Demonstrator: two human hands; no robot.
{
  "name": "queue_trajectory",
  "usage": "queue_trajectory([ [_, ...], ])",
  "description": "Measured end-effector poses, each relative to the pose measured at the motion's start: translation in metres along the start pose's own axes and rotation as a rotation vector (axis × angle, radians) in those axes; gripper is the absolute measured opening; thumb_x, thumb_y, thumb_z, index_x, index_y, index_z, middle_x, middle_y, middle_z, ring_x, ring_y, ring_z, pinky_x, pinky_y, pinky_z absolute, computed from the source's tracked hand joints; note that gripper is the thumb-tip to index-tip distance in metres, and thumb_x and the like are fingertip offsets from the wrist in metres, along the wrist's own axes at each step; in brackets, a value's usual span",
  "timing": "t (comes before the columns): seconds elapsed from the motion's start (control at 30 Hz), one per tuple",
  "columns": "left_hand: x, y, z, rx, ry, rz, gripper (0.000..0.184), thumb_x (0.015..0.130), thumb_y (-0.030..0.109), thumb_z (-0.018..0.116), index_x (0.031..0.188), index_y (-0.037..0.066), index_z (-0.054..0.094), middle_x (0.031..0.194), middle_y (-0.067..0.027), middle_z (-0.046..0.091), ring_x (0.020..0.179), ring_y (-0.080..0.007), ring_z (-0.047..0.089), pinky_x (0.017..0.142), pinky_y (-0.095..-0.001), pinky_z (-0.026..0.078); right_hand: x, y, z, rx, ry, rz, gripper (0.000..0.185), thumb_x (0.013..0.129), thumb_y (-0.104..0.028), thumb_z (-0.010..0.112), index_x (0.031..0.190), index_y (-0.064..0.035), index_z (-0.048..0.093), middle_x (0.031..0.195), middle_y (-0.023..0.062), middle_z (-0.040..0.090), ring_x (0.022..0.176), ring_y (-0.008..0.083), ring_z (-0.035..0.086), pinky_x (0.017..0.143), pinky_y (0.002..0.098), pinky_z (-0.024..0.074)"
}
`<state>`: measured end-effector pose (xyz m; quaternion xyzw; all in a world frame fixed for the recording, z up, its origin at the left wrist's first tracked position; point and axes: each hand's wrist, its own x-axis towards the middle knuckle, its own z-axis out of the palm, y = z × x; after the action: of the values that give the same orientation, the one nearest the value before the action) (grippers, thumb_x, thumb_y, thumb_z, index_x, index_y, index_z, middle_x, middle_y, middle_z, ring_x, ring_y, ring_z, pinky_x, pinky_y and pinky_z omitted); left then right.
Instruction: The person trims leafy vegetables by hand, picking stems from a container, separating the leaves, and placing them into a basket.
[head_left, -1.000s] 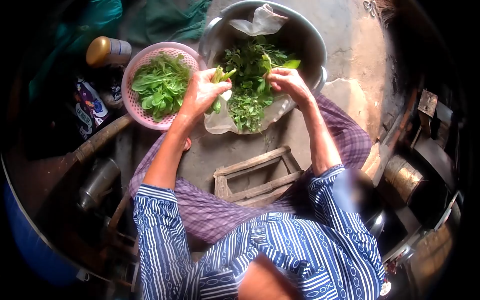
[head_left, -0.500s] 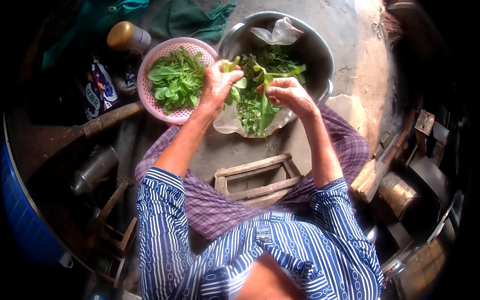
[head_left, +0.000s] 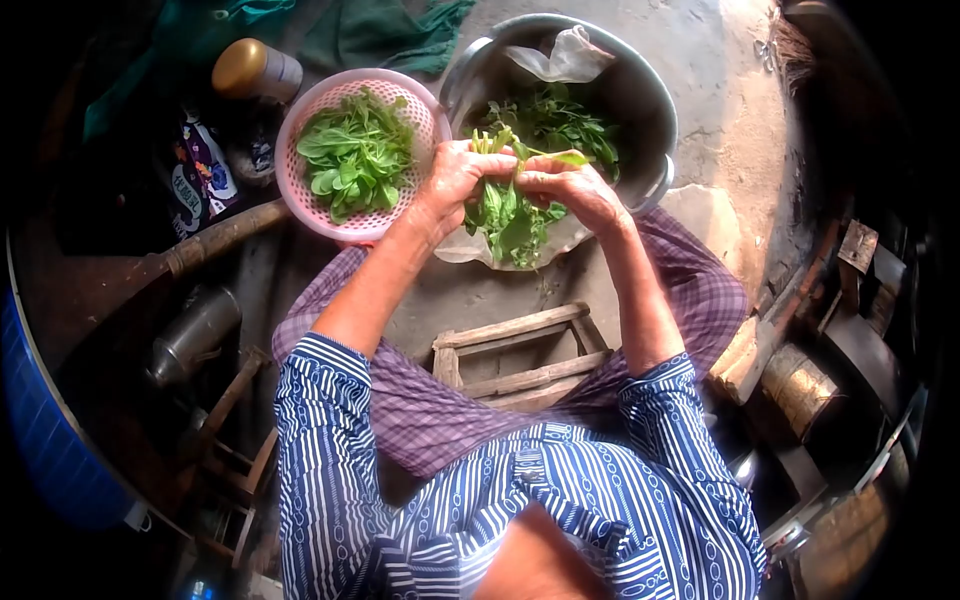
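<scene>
My left hand [head_left: 457, 182] is closed on a bunch of green stems [head_left: 492, 143] over the near left edge of a large metal basin [head_left: 655, 105]. Close beside it, my right hand [head_left: 573, 188] pinches a leafy sprig [head_left: 518, 225]; the fingertips of both hands meet or nearly meet. Dark leafy greens [head_left: 570, 130] lie in the basin on a clear plastic sheet, whose crumpled end [head_left: 565, 58] shows at the far side. Left of the basin, a pink perforated basket [head_left: 293, 178] holds picked green leaves [head_left: 352, 158].
A wooden frame stool [head_left: 520, 327] stands on the floor between my knees. A gold-lidded jar [head_left: 243, 68] and a printed packet [head_left: 203, 175] are beyond the basket. Green cloth [head_left: 385, 38] lies at the back. Wood pieces and a metal can [head_left: 798, 385] are at the right.
My right hand has come left with its sprig and now meets my left hand, which has moved slightly right. The view has shifted, so the basin and basket appear farther right than at first.
</scene>
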<state>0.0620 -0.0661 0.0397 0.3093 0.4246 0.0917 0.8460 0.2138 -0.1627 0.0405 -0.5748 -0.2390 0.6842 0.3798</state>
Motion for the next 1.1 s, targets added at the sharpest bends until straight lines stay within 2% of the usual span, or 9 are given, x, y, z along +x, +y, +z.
queue_trajectory([
  [0.17,0.005,-0.004,-0.005,-0.023,0.005,-0.006,0.015,0.074,0.003,0.063,0.088,-0.001,0.06,0.078,-0.0058,0.061,0.068,-0.0127,0.058,0.063,-0.0245,0.045,-0.003,0.001,0.007,0.131,0.039,0.027,0.021,0.083,-0.017,0.059,0.09,0.0031,0.063,0.069,0.0007,0.058,0.062,0.0072,0.054,0.06,0.0202,0.0458],
  [0.27,0.008,-0.002,-0.008,-0.235,-0.031,-0.069,0.014,0.071,-0.003,0.063,0.085,-0.001,0.059,0.076,-0.0067,0.062,0.064,-0.0149,0.061,0.057,-0.0252,0.051,-0.005,0.01,0.013,0.268,0.145,0.002,0.022,0.084,-0.017,0.059,0.092,0.0031,0.063,0.071,0.0011,0.059,0.062,0.0071,0.055,0.059,0.019,0.0459],
  [0.43,0.008,-0.005,-0.009,-0.03,0.033,-0.012,0.013,0.072,-0.001,0.064,0.085,0.002,0.06,0.072,-0.0042,0.062,0.06,-0.0115,0.061,0.048,-0.0201,0.045,-0.006,0.019,0.029,0.321,0.354,-0.039,0.02,0.084,-0.016,0.057,0.094,-0.0002,0.064,0.073,-0.0014,0.058,0.057,0.003,0.046,0.05,0.0144,0.0362],
  [0.6,0.005,0.0,-0.008,-0.009,0.023,-0.027,0.014,0.074,0.001,0.064,0.086,-0.001,0.059,0.072,-0.0058,0.062,0.063,-0.0122,0.06,0.055,-0.0224,0.047,0.003,0.039,0.006,0.443,0.632,-0.152,0.022,0.085,-0.017,0.057,0.099,-0.0008,0.064,0.068,-0.0053,0.049,0.056,0.0016,0.041,0.052,0.0142,0.0343],
  [0.7,0.001,0.003,-0.005,0.059,-0.026,-0.02,0.015,0.075,0.004,0.064,0.088,-0.003,0.059,0.073,-0.0068,0.062,0.066,-0.0126,0.059,0.062,-0.0243,0.046,-0.005,0.032,-0.014,0.405,0.453,-0.213,0.025,0.084,-0.018,0.058,0.099,0.0011,0.063,0.072,-0.0036,0.053,0.059,0.0019,0.042,0.054,0.0145,0.0358],
  [0.73,0.0,0.002,-0.004,0.12,-0.044,0.0,0.014,0.076,0.004,0.064,0.088,-0.003,0.058,0.073,-0.0071,0.062,0.066,-0.0129,0.059,0.063,-0.0247,0.046,-0.008,0.02,-0.016,0.298,0.401,-0.129,0.024,0.083,-0.019,0.06,0.096,0.0006,0.064,0.071,-0.0035,0.054,0.06,0.0035,0.044,0.057,0.0157,0.0373],
  [0.83,0.002,0.0,-0.004,0.171,-0.036,0.026,0.015,0.074,0.002,0.065,0.086,-0.003,0.059,0.073,-0.0069,0.062,0.064,-0.0119,0.059,0.06,-0.0232,0.048,-0.001,0.006,-0.018,0.177,0.389,-0.274,0.02,0.08,-0.019,0.064,0.089,-0.0011,0.067,0.069,-0.0031,0.057,0.063,0.0059,0.049,0.062,0.0201,0.0396],
  [0.97,0.004,-0.004,-0.006,0.339,0.034,0.14,0.013,0.071,0.001,0.066,0.083,-0.002,0.061,0.073,-0.004,0.062,0.064,-0.0081,0.057,0.058,-0.022,0.047,-0.012,-0.025,-0.019,0.036,0.423,-0.208,0.013,0.079,-0.015,0.065,0.085,-0.0033,0.068,0.06,-0.0059,0.053,0.052,-0.0002,0.04,0.046,0.0154,0.0308],
  [1.1,0.004,-0.006,-0.003,0.528,0.075,0.237,0.012,0.071,0.002,0.065,0.083,0.0,0.063,0.073,-0.0013,0.062,0.065,-0.0051,0.054,0.059,-0.0213,0.045,-0.007,-0.015,-0.003,-0.261,0.3,-0.056,0.024,0.077,-0.021,0.066,0.089,-0.0005,0.067,0.072,0.0029,0.064,0.066,0.008,0.056,0.062,0.0227,0.0467],
])
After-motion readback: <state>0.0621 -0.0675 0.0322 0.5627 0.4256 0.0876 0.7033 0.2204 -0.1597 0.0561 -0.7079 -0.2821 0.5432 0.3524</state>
